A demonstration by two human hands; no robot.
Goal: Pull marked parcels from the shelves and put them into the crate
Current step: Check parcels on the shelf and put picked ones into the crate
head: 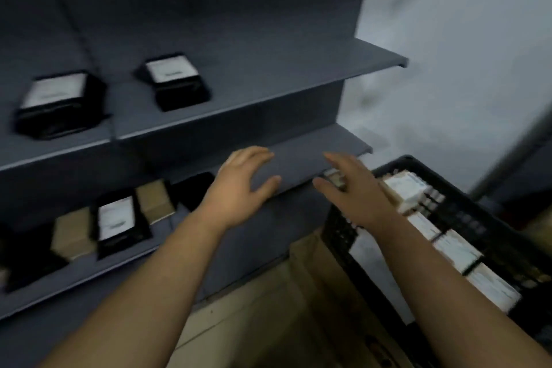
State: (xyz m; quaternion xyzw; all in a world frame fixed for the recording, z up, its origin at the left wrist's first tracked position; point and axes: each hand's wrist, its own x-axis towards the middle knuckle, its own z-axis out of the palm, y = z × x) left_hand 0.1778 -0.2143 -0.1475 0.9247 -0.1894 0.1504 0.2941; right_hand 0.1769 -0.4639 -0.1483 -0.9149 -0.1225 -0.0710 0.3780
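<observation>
Head view, entry by two observers.

Observer 1: Your left hand [242, 188] sits near frame centre. Fingers straight and spread, thumb apart, holding nothing. It hovers at the front lip of the middle shelf [298, 164]; the blur hides whether it touches the lip.

Observer 2: Agreed. Your right hand [352, 194], just toward 3 o'clock from the left one, also has loose, spread fingers and grips nothing. It lies between the shelf end and the near corner of the black crate [466, 203].

Observer 1: The crate fills the frame at 4 o'clock. White-labelled parcels [454, 251] lie inside it, packed side by side.

Observer 2: For the stock in front of you, at 10 o'clock the upper shelf [254, 98] carries two black parcels with white labels. These are the far-left parcel [59, 104] and the inner parcel [176, 81], well apart from each other.

Observer 1: At 8 o'clock the lower shelf [89, 275] holds a third labelled parcel [119, 221]. It sits just beside a brown box [155, 200] on one side and a second brown box [71, 233] on the other. No label text is readable.
</observation>
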